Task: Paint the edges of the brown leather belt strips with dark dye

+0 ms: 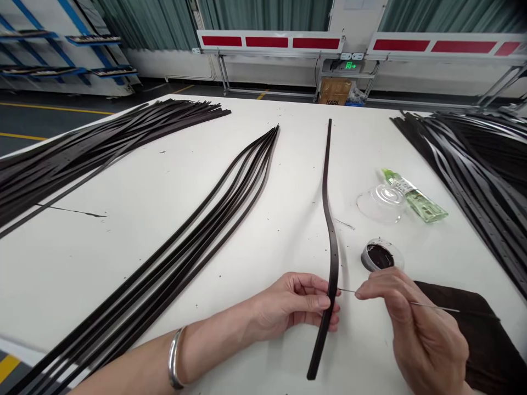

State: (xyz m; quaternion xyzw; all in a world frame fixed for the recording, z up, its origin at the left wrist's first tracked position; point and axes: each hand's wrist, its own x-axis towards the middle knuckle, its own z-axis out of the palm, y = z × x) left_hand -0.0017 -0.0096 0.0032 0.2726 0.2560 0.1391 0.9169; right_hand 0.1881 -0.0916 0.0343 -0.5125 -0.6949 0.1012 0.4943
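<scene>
So, my left hand [294,307] pinches a leather belt strap [331,258], my right hand [424,323] a thin metal stylus [436,308] at its edge. The next touch needs steadiness.

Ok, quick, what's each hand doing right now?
Left hand: closed, holding a dark belt strap.
Right hand: closed, pinching a thin metal rod.

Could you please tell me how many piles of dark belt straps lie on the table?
3: one pile at the far left, one across the middle, one at the far right. A single strap sits apart in the left hand. Others may be out of view.
</scene>
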